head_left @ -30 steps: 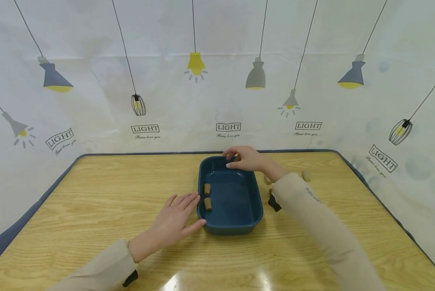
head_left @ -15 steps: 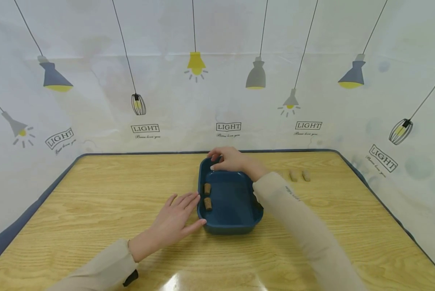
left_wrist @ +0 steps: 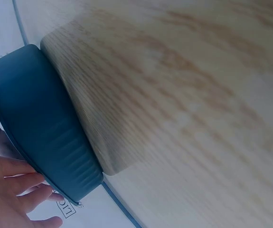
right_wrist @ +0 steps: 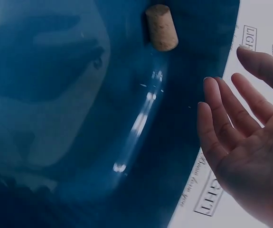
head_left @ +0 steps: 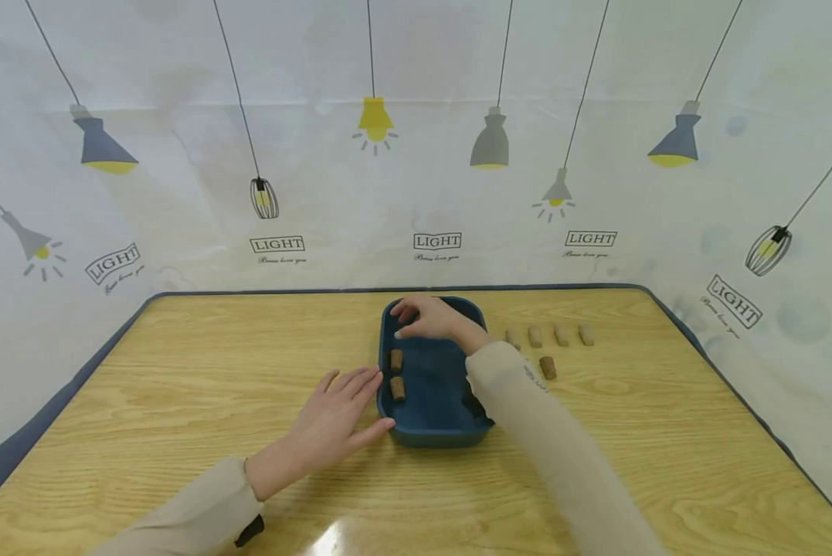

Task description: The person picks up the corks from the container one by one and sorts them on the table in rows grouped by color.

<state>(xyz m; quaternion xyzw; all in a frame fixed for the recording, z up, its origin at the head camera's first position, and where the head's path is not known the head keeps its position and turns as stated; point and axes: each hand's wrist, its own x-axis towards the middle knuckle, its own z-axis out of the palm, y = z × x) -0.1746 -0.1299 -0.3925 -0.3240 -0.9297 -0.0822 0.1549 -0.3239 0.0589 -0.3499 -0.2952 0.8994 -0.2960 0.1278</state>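
A dark blue rectangular tray (head_left: 443, 440) sits on the table, with two brown corks (head_left: 398, 388) along its left inner wall. My left hand (head_left: 332, 421) lies against the tray's left rim, fingers spread and fairly straight; the left wrist view shows its fingers (left_wrist: 24, 183) at the rim. Over the tray's far left part hovers my right hand (head_left: 426, 318), its fingers loosely bent. From the right wrist camera, thumb and fingers (right_wrist: 240, 118) stand apart and nothing shows between them. One cork (right_wrist: 161, 27) appears in the tray there; which one, I cannot tell.
Right of the tray, several pale corks (head_left: 561, 334) stand in a row on the wooden table (head_left: 200, 371). A browner cork (head_left: 548, 367) is nearer, beside the right sleeve (head_left: 527, 409). Behind the table hangs a lamp-patterned white cloth (head_left: 436, 170).
My right hand has travelled left across the tray's far end, then a little nearer. More corks on the table are uncovered as the right sleeve shifts left. My left hand stays put.
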